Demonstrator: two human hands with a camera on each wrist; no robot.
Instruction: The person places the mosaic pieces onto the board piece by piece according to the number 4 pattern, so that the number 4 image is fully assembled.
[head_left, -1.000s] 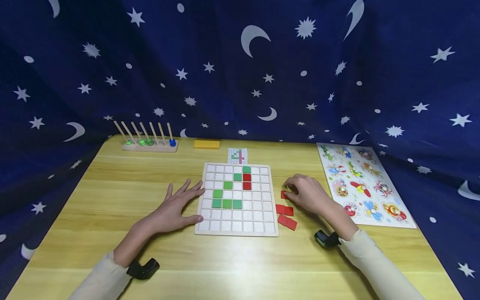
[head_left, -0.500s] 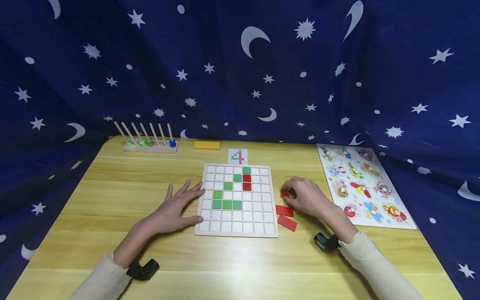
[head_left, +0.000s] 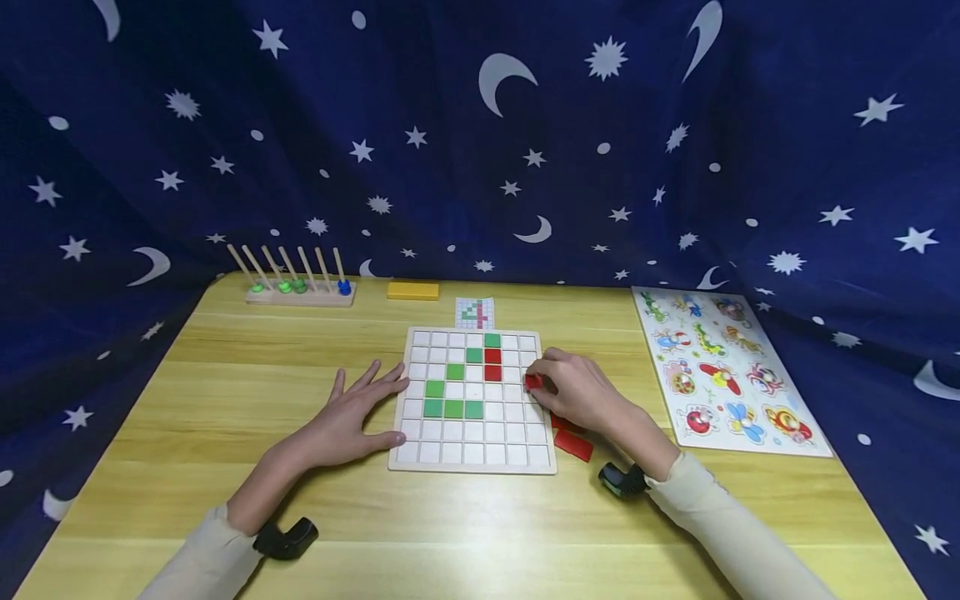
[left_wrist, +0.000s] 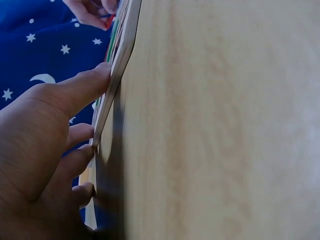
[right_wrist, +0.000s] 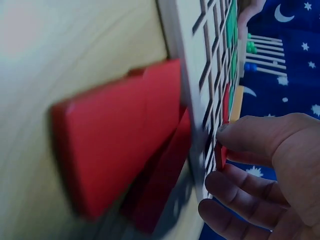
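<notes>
A white grid board (head_left: 472,454) in a pale wooden frame lies mid-table, with several green tiles (head_left: 453,408) and two red tiles (head_left: 492,356) set in its cells. My right hand (head_left: 573,387) pinches a red square tile (head_left: 533,381) between thumb and fingers, over the board's right side. In the right wrist view that red tile (right_wrist: 220,156) shows at the thumb tip. Loose red tiles (head_left: 573,445) lie by the board's right edge, partly behind the hand. My left hand (head_left: 348,417) has spread fingers, its thumb and fingertips touching the board's left edge.
Behind the board lies a small pattern card (head_left: 475,313) showing a green and red 4. A peg stand with beads (head_left: 300,297) and a yellow block (head_left: 413,290) stand at the back left. An insect picture board (head_left: 727,375) lies at the right.
My right hand has picked up a red tile from the table right of the board and carried it left over the board's right columns. The left hand has stayed in place.
</notes>
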